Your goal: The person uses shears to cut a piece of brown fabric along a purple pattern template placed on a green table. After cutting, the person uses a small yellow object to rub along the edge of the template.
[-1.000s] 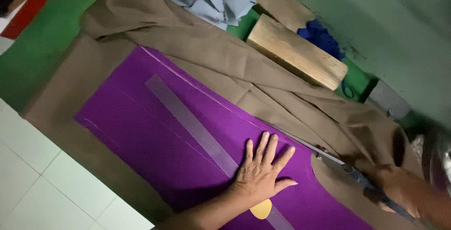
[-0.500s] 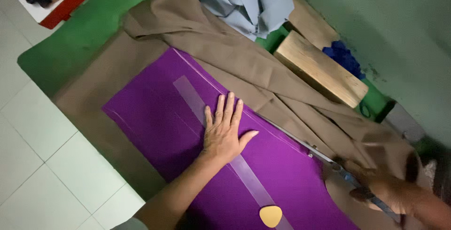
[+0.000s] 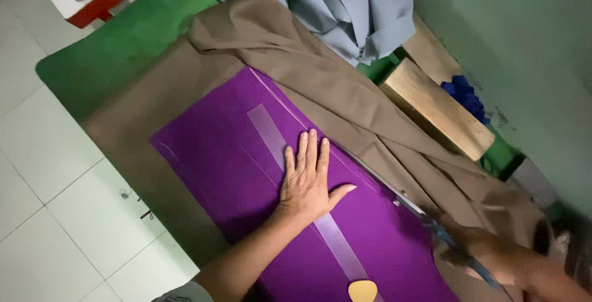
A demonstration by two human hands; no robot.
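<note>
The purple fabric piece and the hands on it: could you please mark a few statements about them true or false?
1. The left hand lies flat on the purple fabric piece. True.
2. The right hand is empty. False: it holds scissors.
3. A clear plastic ruler lies on the purple fabric. True.
4. The purple piece rests on blue cloth. False: on brown cloth.
</note>
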